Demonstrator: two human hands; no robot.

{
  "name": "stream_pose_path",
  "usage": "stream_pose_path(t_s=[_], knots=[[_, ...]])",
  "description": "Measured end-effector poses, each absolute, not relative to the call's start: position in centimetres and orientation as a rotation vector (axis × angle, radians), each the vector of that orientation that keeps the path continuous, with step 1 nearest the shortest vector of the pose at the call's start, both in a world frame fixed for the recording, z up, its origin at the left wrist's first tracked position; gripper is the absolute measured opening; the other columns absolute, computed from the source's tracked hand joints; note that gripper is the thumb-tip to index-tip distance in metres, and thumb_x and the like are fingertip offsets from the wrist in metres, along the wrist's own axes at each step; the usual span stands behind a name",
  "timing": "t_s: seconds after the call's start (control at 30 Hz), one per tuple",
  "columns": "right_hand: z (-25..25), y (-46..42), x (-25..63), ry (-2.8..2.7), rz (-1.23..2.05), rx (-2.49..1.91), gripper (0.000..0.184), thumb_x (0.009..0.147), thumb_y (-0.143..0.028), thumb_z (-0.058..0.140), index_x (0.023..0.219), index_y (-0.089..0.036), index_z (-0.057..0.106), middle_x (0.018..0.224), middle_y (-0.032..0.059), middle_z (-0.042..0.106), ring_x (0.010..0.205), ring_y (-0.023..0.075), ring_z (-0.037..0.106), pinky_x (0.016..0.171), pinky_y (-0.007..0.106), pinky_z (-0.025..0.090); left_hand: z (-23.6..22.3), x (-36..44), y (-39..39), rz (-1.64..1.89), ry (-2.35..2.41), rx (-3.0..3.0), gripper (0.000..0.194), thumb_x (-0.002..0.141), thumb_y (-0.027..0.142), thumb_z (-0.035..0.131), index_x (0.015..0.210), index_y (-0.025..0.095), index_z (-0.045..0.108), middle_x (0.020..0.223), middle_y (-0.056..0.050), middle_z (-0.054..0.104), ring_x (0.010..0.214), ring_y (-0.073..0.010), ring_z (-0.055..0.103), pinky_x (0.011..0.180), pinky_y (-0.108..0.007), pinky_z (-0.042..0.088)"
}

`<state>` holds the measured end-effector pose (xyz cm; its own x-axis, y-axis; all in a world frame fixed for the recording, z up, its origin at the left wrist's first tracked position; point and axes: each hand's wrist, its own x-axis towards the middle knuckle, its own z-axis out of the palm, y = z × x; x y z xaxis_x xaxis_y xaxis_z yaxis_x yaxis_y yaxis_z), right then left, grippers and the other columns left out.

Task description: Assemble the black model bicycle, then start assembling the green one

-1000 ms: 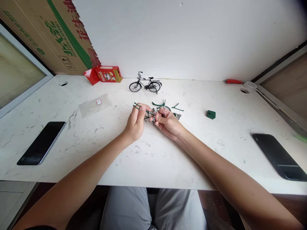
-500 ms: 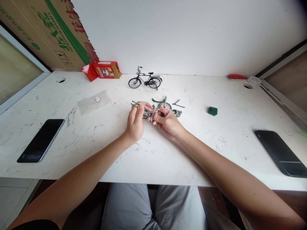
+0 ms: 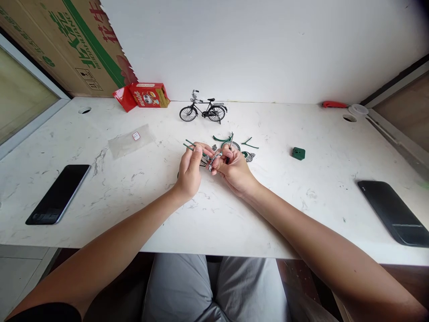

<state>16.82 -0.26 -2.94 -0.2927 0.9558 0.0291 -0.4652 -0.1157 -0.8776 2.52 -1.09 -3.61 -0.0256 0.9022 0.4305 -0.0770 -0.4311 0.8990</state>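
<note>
My left hand (image 3: 189, 172) is closed on a green bicycle fork (image 3: 189, 144), its two thin prongs sticking out to the left past the thumb. My right hand (image 3: 234, 172) pinches a small silver handlebar (image 3: 214, 159), which meets the fork's other end between the fingertips of both hands. A thin metal rod (image 3: 231, 139) also rises from the right hand; its lower end is hidden by the fingers. Behind the hands lie model bicycle parts: a spoked wheel (image 3: 236, 146), a green curved piece (image 3: 219, 139), a green forked piece (image 3: 250, 143) and a green-and-silver part (image 3: 249, 156).
A black model bicycle (image 3: 203, 110) stands by the back wall. Around lie a red box (image 3: 150, 96), a clear plastic bag (image 3: 129, 142), a green block (image 3: 298, 153), a phone (image 3: 57, 194) at left and a black device (image 3: 392, 212) at right. A red tool (image 3: 334, 104) sits at the back right.
The view has tilted slightly, so the table things sit higher in the picture. The silver handlebar has turned a little between my fingertips, and both hands keep their grip.
</note>
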Motion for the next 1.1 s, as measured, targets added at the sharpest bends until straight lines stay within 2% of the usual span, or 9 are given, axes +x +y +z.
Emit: stream_pose_path(t_s=[0.2,0.37,0.43,0.53,0.63,0.73,0.87,1.1], knots=[[-2.7,-0.1,16.5,-0.966,1.647,-0.716,0.071,0.061,-0.036,0.102,0.076,-0.025,0.034,0.066,-0.0070,0.063,0.063,0.0119,0.064,0.056,0.023,0.047,-3.5,2.4,-0.9,1.579,0.950,1.529,0.049,0.108,0.062,0.040,0.089,0.023,0.061,0.101,-0.009,0.066,0.105,-0.0242,0.065,0.099,-0.042,0.051],[-2.0,0.6,17.2,-0.837,1.705,-0.698,0.066,0.065,-0.030,0.101,0.073,-0.024,0.036,0.074,-0.0054,0.061,0.069,0.0107,0.063,0.057,0.022,0.049,-3.1,1.8,-0.5,1.514,1.008,1.688,0.045,0.110,0.060,0.036,0.103,0.023,0.062,0.115,-0.011,0.065,0.105,-0.0226,0.064,0.098,-0.040,0.051],[-1.6,0.8,17.5,-0.819,1.731,-0.697,0.063,0.067,-0.027,0.100,0.072,-0.024,0.037,0.078,-0.0045,0.063,0.067,0.0097,0.060,0.057,0.023,0.049,-3.2,1.4,0.0,1.481,0.979,1.722,0.040,0.109,0.058,0.042,0.109,0.023,0.061,0.118,-0.011,0.065,0.105,-0.0222,0.065,0.098,-0.039,0.051],[-1.3,0.9,17.7,-0.804,1.770,-0.703,0.059,0.069,-0.025,0.099,0.071,-0.024,0.039,0.075,-0.0043,0.060,0.066,0.0104,0.055,0.059,0.025,0.049,-3.9,0.9,0.9,1.434,0.963,1.702,0.033,0.102,0.054,0.061,0.114,0.023,0.060,0.113,-0.009,0.068,0.097,-0.0206,0.067,0.093,-0.036,0.052],[-1.3,0.9,17.5,-0.792,1.776,-0.697,0.057,0.071,-0.025,0.097,0.070,-0.025,0.040,0.069,-0.0044,0.054,0.069,0.0128,0.054,0.061,0.028,0.047,-4.5,0.6,1.4,1.449,0.970,1.685,0.031,0.098,0.050,0.070,0.111,0.023,0.061,0.108,-0.007,0.070,0.094,-0.0201,0.069,0.089,-0.034,0.052],[-1.5,1.0,17.5,-0.790,1.789,-0.690,0.055,0.072,-0.025,0.097,0.071,-0.025,0.042,0.069,-0.0045,0.054,0.071,0.0142,0.054,0.062,0.029,0.045,-4.4,0.6,1.4,1.469,0.985,1.706,0.029,0.100,0.049,0.067,0.110,0.022,0.063,0.106,-0.008,0.072,0.093,-0.0199,0.069,0.088,-0.034,0.052],[-1.6,1.0,17.6,-0.813,1.764,-0.691,0.055,0.071,-0.025,0.097,0.075,-0.025,0.042,0.076,-0.0047,0.061,0.070,0.0125,0.053,0.065,0.027,0.047,-3.8,0.5,1.1,1.511,0.984,1.733,0.029,0.102,0.049,0.064,0.108,0.021,0.065,0.106,-0.009,0.072,0.096,-0.0201,0.068,0.089,-0.034,0.052],[-1.5,0.9,17.6,-0.864,1.668,-0.693,0.065,0.064,-0.025,0.100,0.079,-0.026,0.037,0.083,-0.0050,0.068,0.078,0.0108,0.061,0.079,0.026,0.052,-3.6,0.4,1.3,1.548,0.994,1.776,0.027,0.098,0.049,0.070,0.099,0.021,0.070,0.103,-0.009,0.071,0.100,-0.0221,0.068,0.095,-0.037,0.052]])
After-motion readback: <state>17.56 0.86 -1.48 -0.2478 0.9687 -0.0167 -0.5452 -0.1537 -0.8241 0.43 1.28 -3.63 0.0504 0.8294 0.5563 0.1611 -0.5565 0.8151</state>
